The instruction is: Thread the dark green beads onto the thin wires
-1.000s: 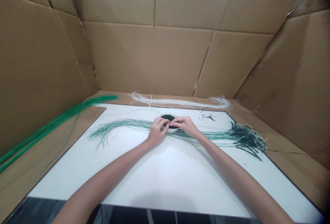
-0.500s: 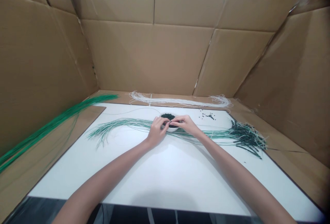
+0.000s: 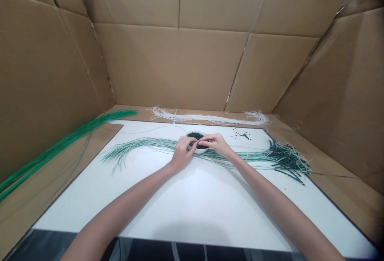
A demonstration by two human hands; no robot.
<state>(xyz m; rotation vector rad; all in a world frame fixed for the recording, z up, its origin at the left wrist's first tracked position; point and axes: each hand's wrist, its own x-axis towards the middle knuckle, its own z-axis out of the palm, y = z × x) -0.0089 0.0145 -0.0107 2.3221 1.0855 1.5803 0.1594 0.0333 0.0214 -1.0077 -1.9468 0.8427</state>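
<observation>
Over a white bowl (image 3: 200,151) of small dark beads (image 3: 195,135), my two hands meet fingertip to fingertip. My left hand (image 3: 181,152) is closed in a pinch at the bowl's left side. A thin green string (image 3: 162,127) arcs from the left towards these fingers, though its end is hidden. From the right, my right hand (image 3: 218,145) pinches with thumb and forefinger. A tiny dark bit, seemingly a bead, shows between the fingertips; its details are too small to make out. Behind and below the bowl lies a bundle of green strings (image 3: 153,142).
Dark beaded strands (image 3: 288,159) with pale ends are heaped at the bundle's right end. Loose beads (image 3: 244,135) lie scattered behind. White strings (image 3: 207,118) stretch along the back, green strings (image 3: 72,136) along the left. Cardboard walls (image 3: 174,67) surround the white board (image 3: 192,201).
Both hands stay over the bowl in nearly the same pinch. Only the fingertips, mostly the right ones, have shifted slightly.
</observation>
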